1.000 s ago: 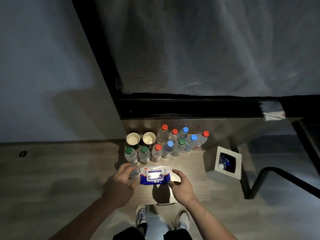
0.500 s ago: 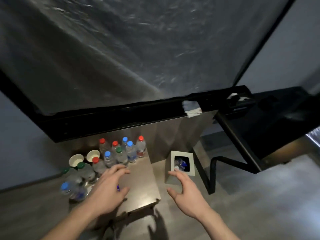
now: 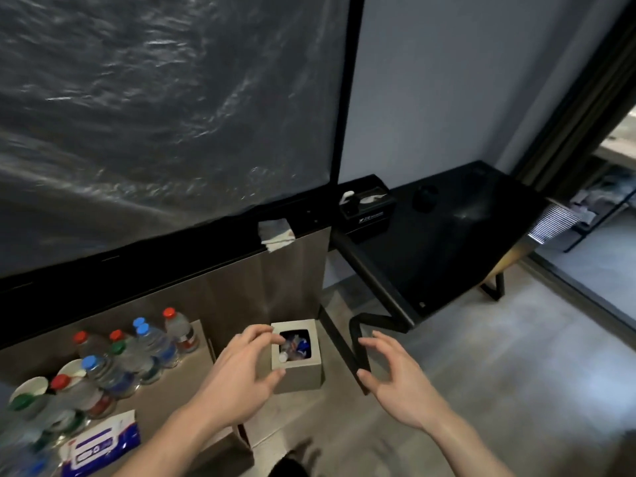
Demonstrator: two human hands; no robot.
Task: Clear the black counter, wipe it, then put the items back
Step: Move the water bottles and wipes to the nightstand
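Two bare hands: a left hand (image 3: 237, 380) and a right hand (image 3: 395, 380). Red bottle caps (image 3: 169, 311) number four, blue caps (image 3: 139, 321) three. Two paper cups (image 3: 70, 368), one wipes pack (image 3: 99, 445), one small bin (image 3: 303, 376), one black box (image 3: 368, 215), one black table (image 3: 447, 242).

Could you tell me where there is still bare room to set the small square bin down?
The black counter is mostly bare: open surface runs from the black tissue box at its back-left corner to the front edge, apart from one dark round object. The low wooden platform is crowded with bottles, cups and a wipes pack.
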